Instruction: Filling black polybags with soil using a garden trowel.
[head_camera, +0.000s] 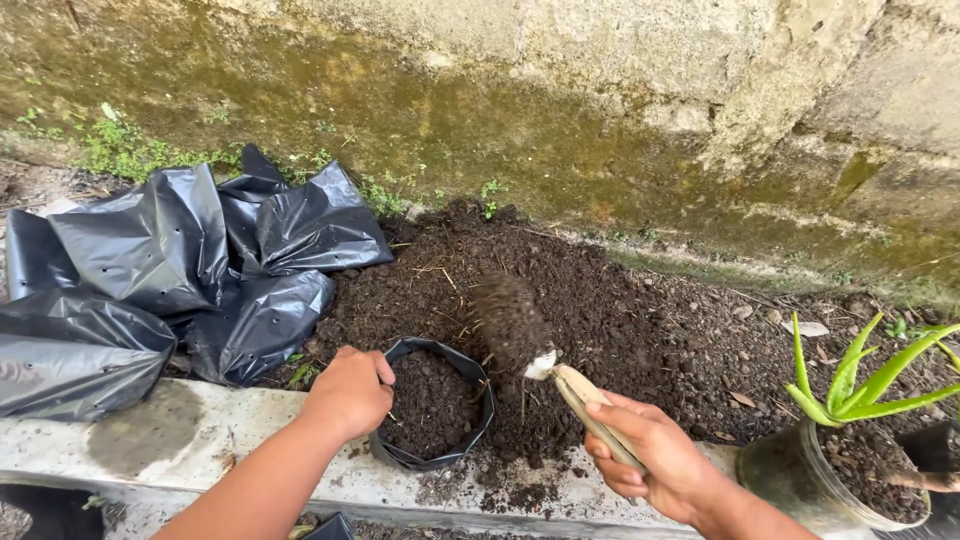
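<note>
The left hand (350, 390) pinches the soft, floppy bag (432, 405) by its rim, while the right hand (650, 455) wraps fingers tight round the trowel (540, 355), heavy with loose soil that looks ready to spill.

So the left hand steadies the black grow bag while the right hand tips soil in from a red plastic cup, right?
Not a cup: the head view shows the right hand gripping a wooden-handled trowel loaded with soil. The left hand does steady the black grow bag.

A concrete ledge (200, 440) bears a soil-filled black grow bag (432, 405).
</note>
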